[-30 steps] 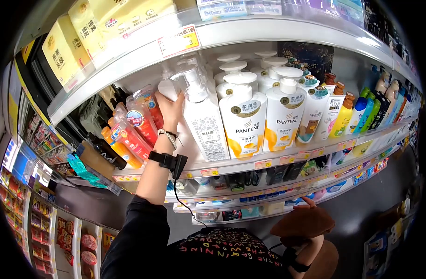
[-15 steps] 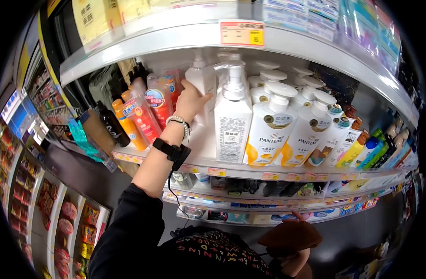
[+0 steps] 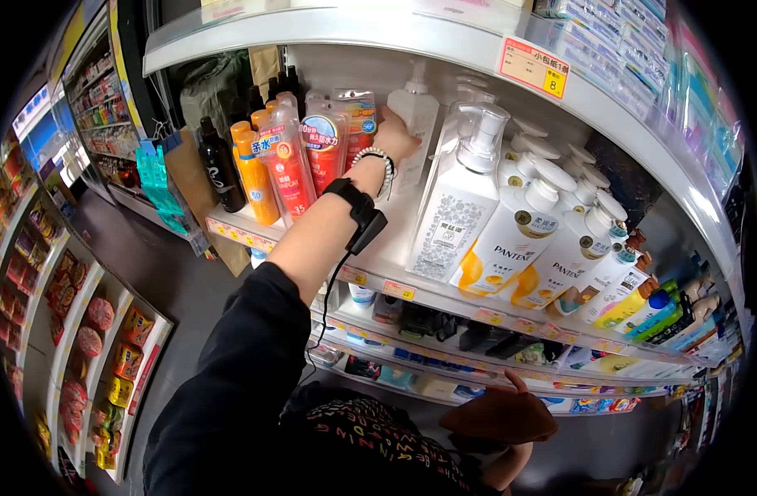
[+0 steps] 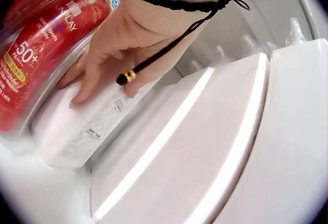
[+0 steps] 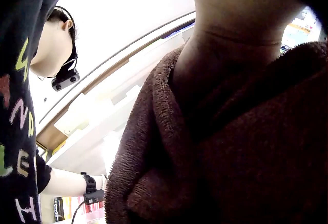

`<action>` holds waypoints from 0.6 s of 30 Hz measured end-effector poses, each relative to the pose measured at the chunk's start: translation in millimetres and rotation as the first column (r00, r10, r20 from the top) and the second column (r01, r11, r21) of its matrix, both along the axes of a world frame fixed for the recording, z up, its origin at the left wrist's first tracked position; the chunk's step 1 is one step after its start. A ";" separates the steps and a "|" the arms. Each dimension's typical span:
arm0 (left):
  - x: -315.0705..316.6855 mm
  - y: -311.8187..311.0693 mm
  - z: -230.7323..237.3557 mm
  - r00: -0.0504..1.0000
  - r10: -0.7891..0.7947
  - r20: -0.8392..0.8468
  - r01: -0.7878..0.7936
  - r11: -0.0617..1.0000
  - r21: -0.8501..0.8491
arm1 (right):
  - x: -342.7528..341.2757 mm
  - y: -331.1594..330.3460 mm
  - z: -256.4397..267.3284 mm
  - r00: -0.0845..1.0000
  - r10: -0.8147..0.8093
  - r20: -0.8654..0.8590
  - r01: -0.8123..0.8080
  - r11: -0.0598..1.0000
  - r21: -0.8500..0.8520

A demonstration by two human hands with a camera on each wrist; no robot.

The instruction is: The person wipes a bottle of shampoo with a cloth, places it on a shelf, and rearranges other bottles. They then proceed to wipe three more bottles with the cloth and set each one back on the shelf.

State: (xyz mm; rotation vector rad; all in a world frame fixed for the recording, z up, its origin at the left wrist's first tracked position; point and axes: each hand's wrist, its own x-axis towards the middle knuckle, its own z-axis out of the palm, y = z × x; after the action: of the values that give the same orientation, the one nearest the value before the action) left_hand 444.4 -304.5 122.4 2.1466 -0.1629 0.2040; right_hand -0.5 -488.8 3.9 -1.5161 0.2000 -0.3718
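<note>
My left hand [image 3: 395, 139] reaches deep into the shelf and grips a white pump bottle [image 3: 415, 107] near the back. In the left wrist view the fingers lie over one side of this white bottle [image 4: 66, 131], the thumb toward the other. Red sunscreen packs [image 3: 322, 153] stand just left of the hand. To its right is a larger white pump bottle with a grey floral print [image 3: 453, 219]. A brown fuzzy cloth [image 3: 498, 420] covers most of my right hand [image 3: 516, 382], which holds it low by the body with a finger sticking out.
White Pantene pump bottles [image 3: 511, 252] line the shelf to the right. Orange bottles [image 3: 258, 186] and a black spray bottle [image 3: 221, 169] stand at the left end. An upper shelf edge [image 3: 353, 29] with a price tag [image 3: 534, 68] overhangs the reach. Snack racks [image 3: 89, 339] are at the left.
The head view has swung left, so the shelf sits farther right. The gripped bottle was partly hidden and slanted a second ago; it now stands more upright toward the back. The cloth stays low.
</note>
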 end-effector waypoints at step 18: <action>112.0 -39.2 -45.9 0.896 -0.095 0.434 0.182 0.970 -0.163 | -32.7 -21.2 -29.3 0.992 0.000 -0.124 -0.017 0.990 -0.142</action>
State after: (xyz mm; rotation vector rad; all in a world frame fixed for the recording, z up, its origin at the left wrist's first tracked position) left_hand 556.4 -343.7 76.4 1.8546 -0.5252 0.5803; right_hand -33.2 -510.0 -25.4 -1.6829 0.2691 -0.2903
